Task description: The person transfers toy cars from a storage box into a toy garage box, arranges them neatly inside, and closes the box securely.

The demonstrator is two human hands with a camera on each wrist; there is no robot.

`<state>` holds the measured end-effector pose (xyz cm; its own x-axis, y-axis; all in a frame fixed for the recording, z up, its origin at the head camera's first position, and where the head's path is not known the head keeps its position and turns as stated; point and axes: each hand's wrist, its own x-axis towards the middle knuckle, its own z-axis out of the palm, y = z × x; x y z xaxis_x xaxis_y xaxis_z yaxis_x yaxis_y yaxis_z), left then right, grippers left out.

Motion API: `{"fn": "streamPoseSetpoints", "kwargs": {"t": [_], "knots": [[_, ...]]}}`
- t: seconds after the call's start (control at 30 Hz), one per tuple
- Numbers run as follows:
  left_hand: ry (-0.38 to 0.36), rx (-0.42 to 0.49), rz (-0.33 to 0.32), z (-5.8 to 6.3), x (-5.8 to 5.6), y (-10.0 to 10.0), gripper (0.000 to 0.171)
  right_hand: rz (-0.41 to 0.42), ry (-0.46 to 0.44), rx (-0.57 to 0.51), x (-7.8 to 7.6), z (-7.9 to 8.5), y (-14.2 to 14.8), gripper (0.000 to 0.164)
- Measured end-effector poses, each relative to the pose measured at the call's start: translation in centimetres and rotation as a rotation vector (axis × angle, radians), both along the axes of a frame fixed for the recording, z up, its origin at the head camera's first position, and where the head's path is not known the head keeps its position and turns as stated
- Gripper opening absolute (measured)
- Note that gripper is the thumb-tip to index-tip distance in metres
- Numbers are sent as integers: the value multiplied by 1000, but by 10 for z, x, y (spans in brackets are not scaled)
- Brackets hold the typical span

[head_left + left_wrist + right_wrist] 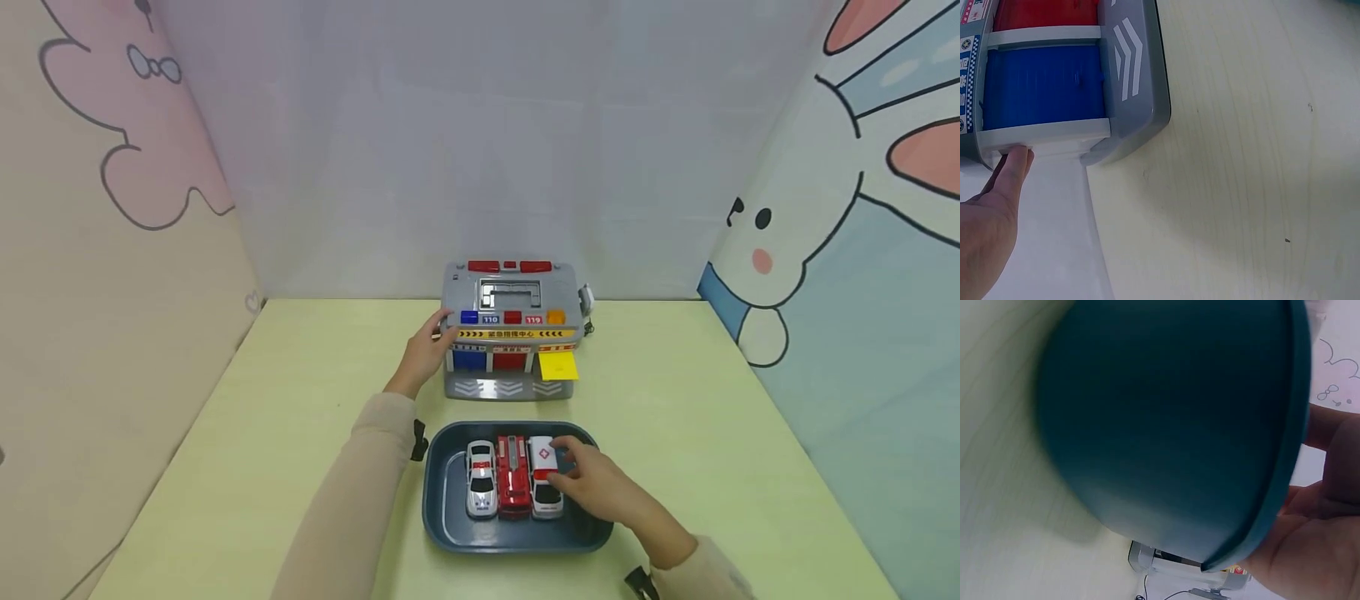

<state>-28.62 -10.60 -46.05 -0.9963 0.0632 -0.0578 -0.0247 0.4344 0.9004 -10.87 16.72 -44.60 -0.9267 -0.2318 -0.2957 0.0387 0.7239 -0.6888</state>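
The left hand (426,354) rests its extended fingers against the left side of a grey toy emergency station (510,292). In the left wrist view, its fingers touch the wall beside the blue door (1044,87). The station's blue and red doors (510,361) are down, while the yellow door (558,365) is swung up. A dark blue tray (517,546) holds a white toy police car (481,483), a red toy fire truck (513,479) and a white toy ambulance (543,454), side by side. The right hand (600,487) reaches over the tray's right rim, thumb and forefinger spread apart at the ambulance's right edge.
Under everything lies a pale yellow-green table (712,467). A plain curtain (510,150) hangs behind the station, with cartoon-printed walls at both sides. A small white piece (586,298) with a dark cord is at the station's right side.
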Motion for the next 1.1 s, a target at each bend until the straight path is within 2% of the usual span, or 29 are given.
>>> {"fn": "streamPoseSetpoints", "kwargs": {"t": [0.23, 0.57, 0.7, 1.1], "knots": [[23, 4, 7, -3, 3, -1, 51, 32, 3, 20, 0, -8, -5, 51], [13, -2, 9, -4, 2, 0, 52, 47, 26, 67, -2, -13, -10, 54], [33, 0, 6, -3, 1, 2, 51, 40, 48, 78, -3, -13, -10, 57], [25, -3, 7, -1, 1, 1, 50, 8, 42, 51, -3, -13, -13, 73]]}}
